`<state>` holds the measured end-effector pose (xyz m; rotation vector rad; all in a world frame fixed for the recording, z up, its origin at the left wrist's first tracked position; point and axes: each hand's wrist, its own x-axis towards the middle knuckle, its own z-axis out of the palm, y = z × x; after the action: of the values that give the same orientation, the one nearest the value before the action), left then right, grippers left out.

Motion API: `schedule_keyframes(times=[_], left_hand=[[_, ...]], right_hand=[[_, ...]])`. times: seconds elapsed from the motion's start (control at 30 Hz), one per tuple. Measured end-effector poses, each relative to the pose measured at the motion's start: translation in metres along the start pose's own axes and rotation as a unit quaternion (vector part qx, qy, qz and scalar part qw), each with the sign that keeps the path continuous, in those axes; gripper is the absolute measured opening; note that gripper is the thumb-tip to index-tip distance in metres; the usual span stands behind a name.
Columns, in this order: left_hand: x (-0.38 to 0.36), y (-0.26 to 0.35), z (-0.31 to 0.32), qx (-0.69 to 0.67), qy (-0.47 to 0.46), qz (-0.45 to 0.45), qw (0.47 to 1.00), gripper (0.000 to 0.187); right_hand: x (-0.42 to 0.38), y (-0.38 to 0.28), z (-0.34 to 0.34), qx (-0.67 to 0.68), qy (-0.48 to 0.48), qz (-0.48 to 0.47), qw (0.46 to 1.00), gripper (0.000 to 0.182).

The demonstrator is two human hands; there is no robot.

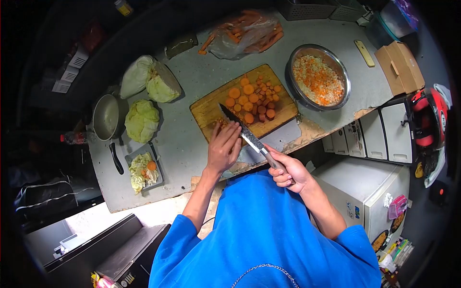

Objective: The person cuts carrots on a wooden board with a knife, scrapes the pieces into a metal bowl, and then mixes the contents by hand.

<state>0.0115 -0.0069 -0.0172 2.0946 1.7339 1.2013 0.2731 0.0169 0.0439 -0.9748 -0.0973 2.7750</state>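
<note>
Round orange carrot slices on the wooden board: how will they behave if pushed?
The round orange carrot slices probably slide rather than roll, since many seem to lie flat on cut faces. Loose and crowded, they'd likely shove neighbours along. Pieces near the far edge of the yellow-brown wooden cutting board might spill off, as no raised rim shows.
</note>
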Motion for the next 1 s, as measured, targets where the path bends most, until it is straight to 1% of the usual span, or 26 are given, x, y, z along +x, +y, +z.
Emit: schedule_keyframes(times=[0.03, 0.07, 0.1, 0.17, 0.2, 0.23, 0.3, 0.33, 0.37, 0.43, 0.47, 0.5, 0.53, 0.57, 0.63, 0.67, 0.7, 0.77, 0.8, 0.83, 0.9, 0.93, 0.97, 1.0], left_hand=[[-0.003, -0.004, 0.005, 0.048, -0.018, 0.013, 0.999, 0.029], [-0.007, -0.012, 0.008, 0.051, -0.014, -0.038, 0.998, 0.033], [-0.005, -0.013, 0.006, 0.051, -0.014, -0.037, 0.998, 0.033], [-0.003, -0.012, 0.003, 0.089, 0.034, -0.059, 0.994, 0.034], [-0.002, -0.006, 0.001, 0.043, 0.023, -0.024, 0.999, 0.036], [0.000, 0.000, 0.000, 0.044, 0.023, -0.024, 0.998, 0.036], [0.004, 0.012, 0.001, 0.090, -0.070, 0.019, 0.993, 0.038], [0.003, 0.003, 0.004, 0.085, -0.051, -0.050, 0.994, 0.042], [0.003, 0.002, 0.005, 0.086, -0.052, -0.049, 0.994, 0.042], [0.009, 0.003, 0.005, 0.090, 0.043, -0.081, 0.992, 0.042], [0.008, 0.008, 0.005, 0.092, 0.043, -0.083, 0.991, 0.042], [0.008, 0.015, 0.002, 0.063, -0.030, -0.004, 0.998, 0.042], [0.008, 0.020, 0.001, 0.034, -0.101, 0.074, 0.992, 0.042], [0.008, 0.017, 0.003, 0.037, -0.097, 0.069, 0.992, 0.042], [0.003, 0.003, 0.009, 0.097, -0.044, -0.013, 0.994, 0.042], [0.001, -0.007, 0.013, 0.122, 0.008, -0.051, 0.991, 0.041], [0.004, -0.002, 0.013, 0.123, 0.011, -0.055, 0.991, 0.041], [0.004, 0.010, 0.008, 0.066, 0.030, -0.040, 0.997, 0.039], [0.002, 0.017, 0.006, 0.052, -0.038, -0.010, 0.998, 0.042], [0.002, 0.016, 0.006, 0.059, -0.034, -0.017, 0.998, 0.042], [0.005, 0.009, 0.008, 0.112, -0.054, -0.082, 0.989, 0.046], [0.001, -0.001, 0.010, 0.155, -0.011, -0.142, 0.978, 0.050], [-0.003, -0.005, 0.009, 0.157, -0.012, -0.145, 0.977, 0.050], [-0.004, -0.003, 0.005, 0.177, 0.023, -0.159, 0.971, 0.049]], right_hand=[[-0.002, -0.001, -0.002, -0.001, -0.001, 0.001, 1.000, 0.049], [-0.004, -0.002, -0.004, 0.022, -0.009, 0.012, 1.000, 0.048], [-0.006, -0.004, -0.004, 0.047, -0.017, 0.023, 0.999, 0.046], [-0.012, -0.008, 0.001, 0.057, -0.009, 0.029, 0.998, 0.045], [-0.013, -0.009, 0.004, 0.065, 0.001, 0.035, 0.997, 0.044], [-0.012, -0.010, 0.004, 0.065, 0.000, 0.036, 0.997, 0.044], [-0.013, -0.014, 0.002, 0.086, -0.009, 0.046, 0.995, 0.043], [-0.015, -0.017, 0.000, 0.086, -0.008, 0.048, 0.995, 0.043], [-0.015, -0.020, 0.000, 0.086, -0.016, 0.051, 0.995, 0.043], [-0.015, -0.027, -0.001, 0.086, -0.025, 0.053, 0.995, 0.043], [-0.014, -0.030, -0.001, 0.088, -0.026, 0.057, 0.994, 0.043], [-0.014, -0.033, 0.000, 0.087, -0.028, 0.062, 0.994, 0.043], [-0.013, -0.036, 0.000, 0.082, -0.029, 0.067, 0.994, 0.043], [-0.013, -0.038, 0.000, 0.087, -0.034, 0.070, 0.993, 0.043], [-0.012, -0.043, 0.000, 0.088, -0.039, 0.077, 0.992, 0.042], [-0.012, -0.047, 0.000, 0.076, -0.039, 0.078, 0.993, 0.043], [-0.013, -0.050, 0.000, 0.065, -0.039, 0.079, 0.994, 0.043], [-0.013, -0.055, 0.000, 0.047, -0.038, 0.090, 0.994, 0.043], [-0.012, -0.058, 0.001, 0.029, -0.041, 0.096, 0.994, 0.044], [-0.011, -0.061, 0.002, 0.024, -0.044, 0.105, 0.993, 0.044], [-0.012, -0.065, 0.002, -0.001, -0.025, 0.101, 0.995, 0.045], [-0.012, -0.068, 0.000, 0.004, -0.042, 0.103, 0.994, 0.047], [-0.013, -0.069, 0.002, 0.006, -0.042, 0.107, 0.993, 0.047], [-0.016, -0.071, 0.008, -0.074, 0.000, 0.088, 0.993, 0.049]])
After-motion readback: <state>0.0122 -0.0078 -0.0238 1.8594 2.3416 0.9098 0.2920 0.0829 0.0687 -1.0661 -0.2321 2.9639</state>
